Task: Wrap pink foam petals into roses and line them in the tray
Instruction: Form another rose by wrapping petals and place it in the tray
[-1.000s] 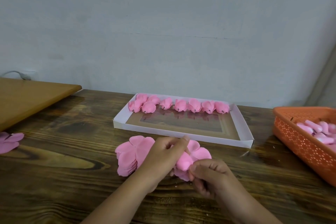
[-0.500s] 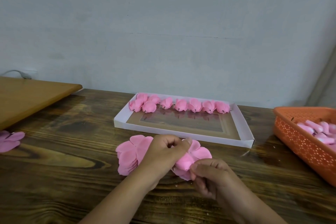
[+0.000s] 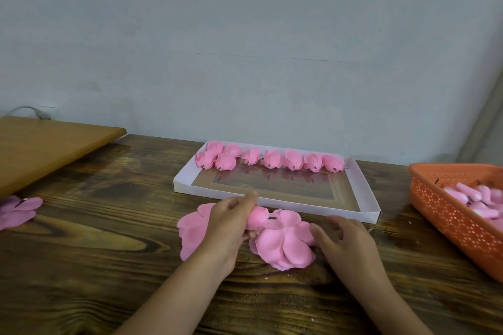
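Observation:
My left hand (image 3: 231,221) grips a rolled pink foam rose (image 3: 258,220) just above the table, in front of the white tray (image 3: 364,193). Right of it lies a stack of flat pink petals (image 3: 285,246); my right hand (image 3: 344,239) touches that stack's right edge with loosely bent fingers and holds nothing that I can see. More flat petals (image 3: 190,231) lie partly hidden under my left hand. Several finished roses (image 3: 272,159) stand in a row along the tray's far side.
An orange perforated basket (image 3: 446,215) with pink pieces sits at the right table edge. A few loose petals (image 3: 16,211) lie at the far left. A light wooden board (image 3: 46,144) overlaps the table's back left corner. A grey wall stands behind.
My right hand has let go of the rose and moved right onto the flat petal stack, now uncovered. My left hand has kept the rose and lifted it slightly.

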Demonstrator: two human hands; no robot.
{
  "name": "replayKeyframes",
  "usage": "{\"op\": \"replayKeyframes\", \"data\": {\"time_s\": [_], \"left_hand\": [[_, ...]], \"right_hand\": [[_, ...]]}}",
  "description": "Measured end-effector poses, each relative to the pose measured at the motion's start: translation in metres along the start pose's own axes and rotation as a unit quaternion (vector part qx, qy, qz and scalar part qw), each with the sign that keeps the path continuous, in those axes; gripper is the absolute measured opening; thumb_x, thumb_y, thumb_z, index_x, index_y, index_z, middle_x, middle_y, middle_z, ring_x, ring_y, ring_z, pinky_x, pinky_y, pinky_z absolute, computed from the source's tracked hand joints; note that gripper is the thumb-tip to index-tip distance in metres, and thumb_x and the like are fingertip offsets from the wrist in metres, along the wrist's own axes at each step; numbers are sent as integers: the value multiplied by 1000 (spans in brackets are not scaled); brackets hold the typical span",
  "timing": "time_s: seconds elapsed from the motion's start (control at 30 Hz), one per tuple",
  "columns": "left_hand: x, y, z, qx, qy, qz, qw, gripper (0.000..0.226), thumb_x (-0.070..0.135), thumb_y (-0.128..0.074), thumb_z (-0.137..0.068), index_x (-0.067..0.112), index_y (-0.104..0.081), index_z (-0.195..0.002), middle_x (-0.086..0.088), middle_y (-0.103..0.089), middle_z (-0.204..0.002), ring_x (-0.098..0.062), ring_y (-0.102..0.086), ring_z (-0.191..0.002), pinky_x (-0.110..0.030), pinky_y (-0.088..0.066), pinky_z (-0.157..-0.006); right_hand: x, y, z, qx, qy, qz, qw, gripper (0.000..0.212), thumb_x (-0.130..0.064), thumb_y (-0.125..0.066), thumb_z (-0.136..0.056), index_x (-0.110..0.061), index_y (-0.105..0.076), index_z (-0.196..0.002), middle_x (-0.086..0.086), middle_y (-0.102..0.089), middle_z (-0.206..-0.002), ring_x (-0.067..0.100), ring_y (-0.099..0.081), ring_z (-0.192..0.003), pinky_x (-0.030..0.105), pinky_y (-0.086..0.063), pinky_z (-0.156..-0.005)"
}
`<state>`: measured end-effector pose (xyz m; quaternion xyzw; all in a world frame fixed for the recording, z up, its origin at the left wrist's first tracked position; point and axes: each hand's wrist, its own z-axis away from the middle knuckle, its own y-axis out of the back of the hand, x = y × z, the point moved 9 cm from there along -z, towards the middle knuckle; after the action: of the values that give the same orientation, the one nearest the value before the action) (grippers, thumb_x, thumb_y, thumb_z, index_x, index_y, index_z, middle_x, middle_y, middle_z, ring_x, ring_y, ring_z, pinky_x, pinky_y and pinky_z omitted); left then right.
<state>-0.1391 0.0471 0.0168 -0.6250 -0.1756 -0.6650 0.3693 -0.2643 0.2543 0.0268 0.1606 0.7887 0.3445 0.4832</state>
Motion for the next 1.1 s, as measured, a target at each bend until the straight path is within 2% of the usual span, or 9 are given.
{"op": "replayKeyframes", "data": {"time_s": [0.1,0.2,0.37,0.47,0.63,0.73,0.87,1.1], "left_hand": [[-3,0,-2,-1,1,-12,1000,29,37,-72,-90,14,-65,-73,-6,-68,-70,-13,-54,-50,-31,-46,-61],[-4,-1,-3,0,0,-7,1000,28,38,-72,-90,14,-65,-75,-5,-68,-71,-15,-54,-53,-33,-47,-63],[-5,-1,-4,-2,-5,-14,1000,28,38,-72,-90,14,-65,-77,-1,-69,-66,-13,-58,-51,-30,-48,-59],[-6,-2,-5,-2,-6,-17,1000,27,39,-73,-89,15,-66,-77,3,-69,-63,-12,-61,-53,-27,-49,-56],[-8,-1,-5,4,-2,-18,1000,27,39,-74,-89,15,-69,-79,4,-70,-64,-19,-64,-67,-30,-51,-60],[-8,-1,-5,4,-1,-20,1000,27,39,-74,-89,15,-68,-77,4,-69,-64,-21,-64,-71,-32,-52,-63],[-7,-2,-4,2,-6,-22,1000,27,37,-72,-90,15,-67,-76,4,-68,-63,-19,-63,-70,-31,-53,-62],[-7,-3,-2,2,-5,-27,1000,27,37,-73,-90,16,-68,-73,5,-69,-61,-19,-64,-68,-33,-52,-64]], "right_hand": [[-4,-6,-2,-16,31,11,999,25,-45,-69,-85,-22,-78,-91,-13,-68,-89,10,-59,-91,28,-46,-75],[-8,-7,-2,-11,52,15,998,27,-46,-68,-84,-21,-78,-79,-10,-71,-78,7,-61,-81,30,-53,-71],[-12,-5,1,17,63,7,998,11,-38,-74,-83,-31,-77,-91,-16,-66,-90,3,-60,-84,20,-45,-70],[-12,-5,2,18,70,14,997,13,-34,-75,-83,-29,-77,-95,-15,-65,-92,5,-60,-85,22,-46,-71],[-10,-7,2,15,57,-2,998,14,-32,-73,-84,-26,-73,-97,-15,-64,-91,0,-58,-83,14,-39,-66],[-11,-10,2,9,60,-2,998,16,-29,-70,-87,-24,-73,-102,-11,-67,-96,3,-58,-84,18,-44,-70],[-14,-8,4,10,67,7,998,11,-30,-70,-88,-25,-74,-97,-12,-66,-90,5,-59,-82,28,-54,-73],[-16,0,6,26,56,45,997,14,-37,-69,-86,-24,-73,-86,-8,-67,-82,10,-60,-77,34,-55,-69]]}}
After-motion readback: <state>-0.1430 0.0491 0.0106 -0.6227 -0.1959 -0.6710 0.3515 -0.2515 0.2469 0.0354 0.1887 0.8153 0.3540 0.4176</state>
